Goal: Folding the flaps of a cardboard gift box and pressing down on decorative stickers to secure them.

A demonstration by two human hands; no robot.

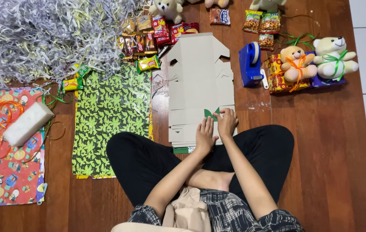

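**Flat cardboard stack under both hands**

The stack of flat grey-brown die-cut cardboard box blanks [200, 86] lies on the brown wooden plank floor [329, 163], right in front of our crossed legs, its near end almost at our knees. Both hands are down on that near end. Our left hand [205, 136] lies flat, fingers stretched and together, pressing the top sheet; it grips nothing. Our right hand [226, 121] sits just beside it, fingers curled forward onto the sheet near a small green paper scrap [211, 113]; whether it pinches that scrap or only touches the board, we cannot tell.

Left of the stack, the sheet of green leaf-patterned wrapping paper [112, 116] lies spread, touching the stack's edge. Further left, a red cartoon-printed wrapping sheet [13, 172] carries a white rectangular block [28, 123]. Above them, a big heap of shredded grey-white paper [50, 34] and a scatter of snack packets [148, 38]. To the right, a blue tape dispenser [250, 63] and two small cream teddy bears with ribbons [316, 62].

The risk, as we judge it: the sheets look loosely fanned, so a push from flat palms could slide the top one askew, and the green scrap could slip away under it.
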